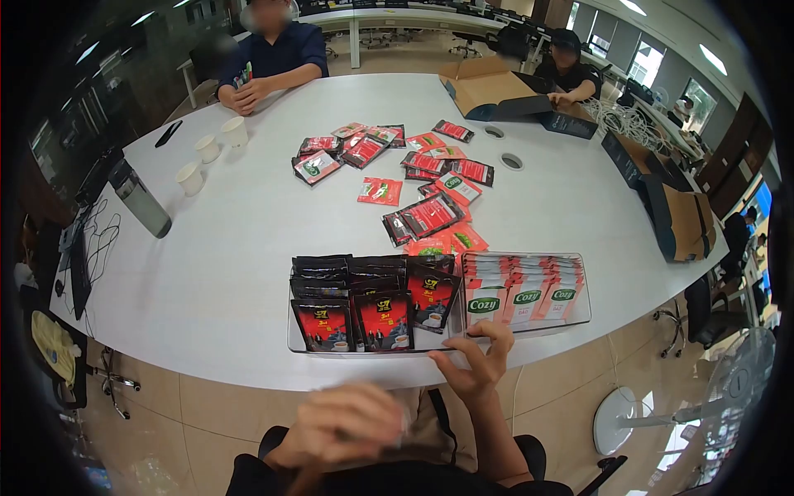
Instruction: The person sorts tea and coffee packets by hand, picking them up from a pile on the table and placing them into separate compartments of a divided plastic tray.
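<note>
My right hand [475, 368] is at the near table edge, fingers apart, with its fingertips close to the front rim of the clear containers. Blurred by motion, my left hand [347, 422] hovers over my lap, in front of the table; its fingers are smeared. The left clear container [331, 354] holds rows of black and red G7 coffee sachets [384, 321], one of them leaning at its right end [433, 299]. Beside it, the right clear container [585, 310] holds upright pink and white Cozy tea sachets [526, 299].
Loose coffee and tea sachets [426, 217] lie scattered mid-table. At left stand paper cups [189, 178] and a bottle [139, 198]. Open cardboard boxes [488, 95] and a white cable bundle [633, 124] sit at right. Two people [277, 58] sit across the table.
</note>
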The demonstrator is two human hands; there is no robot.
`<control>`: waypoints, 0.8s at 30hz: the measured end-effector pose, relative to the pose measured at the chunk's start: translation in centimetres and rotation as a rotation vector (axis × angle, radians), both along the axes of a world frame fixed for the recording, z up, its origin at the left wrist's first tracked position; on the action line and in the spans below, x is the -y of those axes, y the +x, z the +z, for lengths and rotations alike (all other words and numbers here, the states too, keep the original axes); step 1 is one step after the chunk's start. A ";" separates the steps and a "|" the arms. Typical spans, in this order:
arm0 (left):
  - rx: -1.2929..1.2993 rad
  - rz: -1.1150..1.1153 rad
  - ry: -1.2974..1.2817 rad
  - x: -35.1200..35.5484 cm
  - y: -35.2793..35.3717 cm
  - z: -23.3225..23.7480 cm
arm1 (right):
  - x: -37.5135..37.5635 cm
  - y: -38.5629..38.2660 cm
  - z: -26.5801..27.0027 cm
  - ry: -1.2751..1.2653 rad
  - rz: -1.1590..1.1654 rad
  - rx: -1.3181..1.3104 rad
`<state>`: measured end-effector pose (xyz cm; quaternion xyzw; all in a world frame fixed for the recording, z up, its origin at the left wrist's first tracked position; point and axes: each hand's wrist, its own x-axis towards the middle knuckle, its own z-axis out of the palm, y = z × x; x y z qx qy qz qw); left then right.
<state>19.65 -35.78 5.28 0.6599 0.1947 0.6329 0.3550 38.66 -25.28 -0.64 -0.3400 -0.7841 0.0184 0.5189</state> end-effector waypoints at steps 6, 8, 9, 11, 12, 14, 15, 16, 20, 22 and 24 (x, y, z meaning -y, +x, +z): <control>0.208 -0.943 0.244 0.2 1.7 3.7 | -0.3 -0.1 0.4 0.017 0.016 -0.001; 0.287 -0.893 0.197 0.0 2.6 3.8 | 0.0 0.1 0.3 0.000 0.021 0.009; 0.318 -0.867 0.179 -0.2 2.8 3.8 | -0.1 0.1 0.3 0.003 0.017 0.010; 0.214 -0.875 0.233 0.0 2.6 3.4 | 0.0 0.0 0.2 0.008 0.012 0.006; 0.155 -0.878 0.263 0.0 2.3 3.2 | -0.1 0.0 0.1 0.008 0.007 0.005; 0.105 -0.891 0.278 0.0 2.0 3.1 | 0.0 0.0 -0.2 0.006 -0.002 0.000; 0.115 -0.901 0.263 0.0 1.9 3.3 | 0.2 0.0 -0.2 0.002 -0.004 -0.001; 0.121 -0.913 0.254 -0.1 1.9 3.6 | 0.3 0.0 -0.1 0.004 -0.006 -0.003; 0.142 -0.947 0.229 -0.2 1.8 4.5 | 0.0 0.0 0.0 0.005 -0.015 -0.008; 0.099 -0.946 0.241 -0.2 1.2 4.9 | -0.1 -0.1 -0.1 0.008 -0.015 -0.015; 0.071 -1.030 -0.207 1.4 -2.5 4.5 | 0.0 -0.1 -0.1 0.004 -0.013 -0.021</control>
